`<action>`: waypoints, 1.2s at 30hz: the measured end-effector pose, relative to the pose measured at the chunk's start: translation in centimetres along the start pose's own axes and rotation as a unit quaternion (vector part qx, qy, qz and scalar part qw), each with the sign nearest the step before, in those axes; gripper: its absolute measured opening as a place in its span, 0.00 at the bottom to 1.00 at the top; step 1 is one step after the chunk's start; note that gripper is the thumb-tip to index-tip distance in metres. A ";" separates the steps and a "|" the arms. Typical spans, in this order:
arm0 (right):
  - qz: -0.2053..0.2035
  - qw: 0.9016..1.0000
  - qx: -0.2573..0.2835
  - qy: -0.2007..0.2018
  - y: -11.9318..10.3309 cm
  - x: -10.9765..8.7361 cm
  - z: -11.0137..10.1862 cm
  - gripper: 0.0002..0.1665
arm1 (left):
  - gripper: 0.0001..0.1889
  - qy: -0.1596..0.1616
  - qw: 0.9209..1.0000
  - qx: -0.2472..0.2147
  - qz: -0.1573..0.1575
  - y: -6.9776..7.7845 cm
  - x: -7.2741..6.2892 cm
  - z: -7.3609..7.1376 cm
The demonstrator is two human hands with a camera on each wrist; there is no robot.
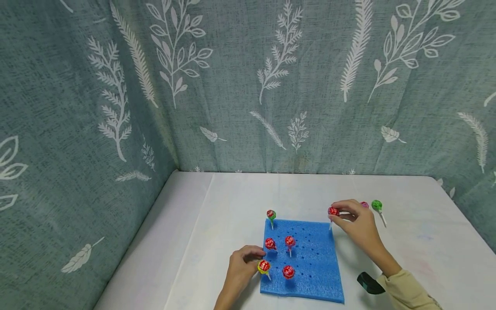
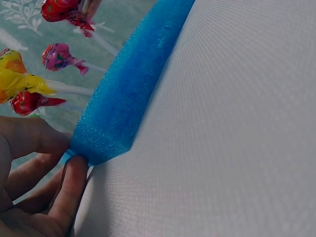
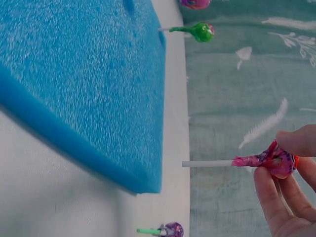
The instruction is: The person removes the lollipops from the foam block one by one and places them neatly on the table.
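Observation:
My right hand [image 1: 360,226] pinches a pink-and-red wrapped lollipop [image 3: 279,163] by its candy head, its white stick bare. In the head view it is over the far right corner of a blue foam board [image 1: 315,258] with rows of small holes. At the board's left edge is my left hand [image 1: 241,268]; in the left wrist view its thumb and fingers grip the foam's edge. Several lollipops stand in the board: a red-and-green one [image 1: 271,214] at the far left corner, a yellow one [image 1: 264,266] by my left hand, and red ones [image 1: 288,271] between.
On the white table [image 1: 438,241], a green lollipop [image 1: 376,205] lies right of the board, with a pink one [image 1: 364,204] partly behind my right hand. A dark object [image 1: 370,283] shows beside the right sleeve. A leaf-patterned curtain [image 1: 240,86] borders the table's back and left.

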State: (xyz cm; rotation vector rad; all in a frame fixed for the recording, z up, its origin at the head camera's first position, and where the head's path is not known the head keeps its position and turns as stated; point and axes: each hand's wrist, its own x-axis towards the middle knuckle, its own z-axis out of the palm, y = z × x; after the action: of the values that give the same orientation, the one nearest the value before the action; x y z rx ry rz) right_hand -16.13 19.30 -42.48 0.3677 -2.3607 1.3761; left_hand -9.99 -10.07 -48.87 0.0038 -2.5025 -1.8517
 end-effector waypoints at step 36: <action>0.017 0.998 -0.050 0.044 3.6 0.2 -3.9 0.14 | 0.11 0.007 1.000 -0.007 0.002 -1.7 0.4 0.3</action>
State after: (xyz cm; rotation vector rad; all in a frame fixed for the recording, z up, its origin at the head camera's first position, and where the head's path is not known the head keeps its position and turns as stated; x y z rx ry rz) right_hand -17.10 24.43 -43.46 0.2341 -2.3622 1.2569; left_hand -10.46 -10.26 -50.58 0.0118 -2.4784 -1.8624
